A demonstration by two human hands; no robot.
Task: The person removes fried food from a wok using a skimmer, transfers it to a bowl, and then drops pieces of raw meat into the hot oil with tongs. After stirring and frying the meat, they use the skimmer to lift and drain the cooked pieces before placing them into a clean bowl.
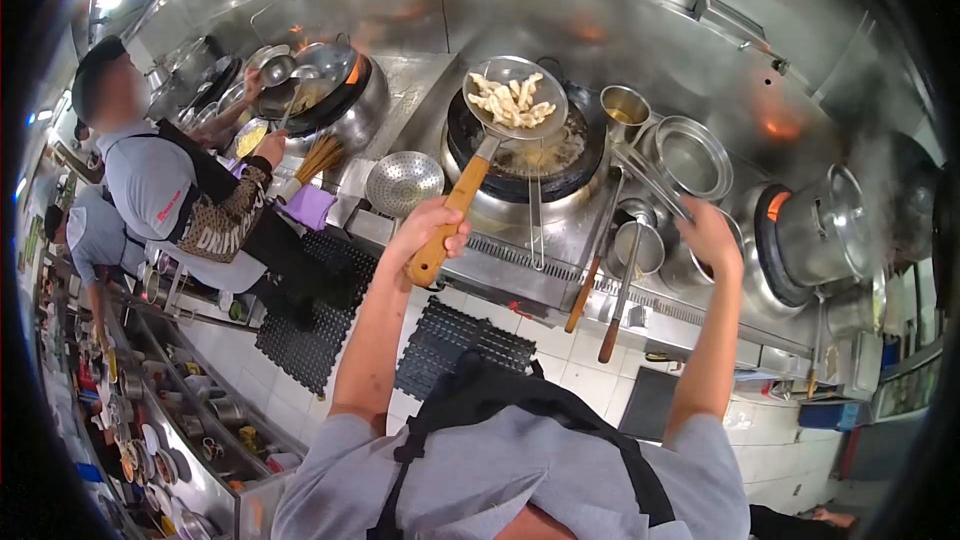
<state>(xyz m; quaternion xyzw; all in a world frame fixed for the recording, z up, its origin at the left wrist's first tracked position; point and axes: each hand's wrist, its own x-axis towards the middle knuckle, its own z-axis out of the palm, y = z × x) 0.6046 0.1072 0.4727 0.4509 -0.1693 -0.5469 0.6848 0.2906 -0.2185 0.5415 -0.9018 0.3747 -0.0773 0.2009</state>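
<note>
My left hand [430,228] grips the wooden handle [455,210] of a wire strainer [515,98], which holds several pale fried pieces above a black wok of hot oil [580,155]. My right hand [708,232] reaches toward the long metal ladle handles [650,180] beside a steel bowl [693,158]; whether its fingers grip one I cannot tell. Two wooden-handled ladles [600,290] lean over the stove's front edge.
A perforated steel skimmer [404,183] lies left of the wok. A large lidded pot [825,225] stands at the right on a lit burner. Another cook [170,190] works a second wok [315,90] at the left. Black rubber mats [460,340] cover the tiled floor.
</note>
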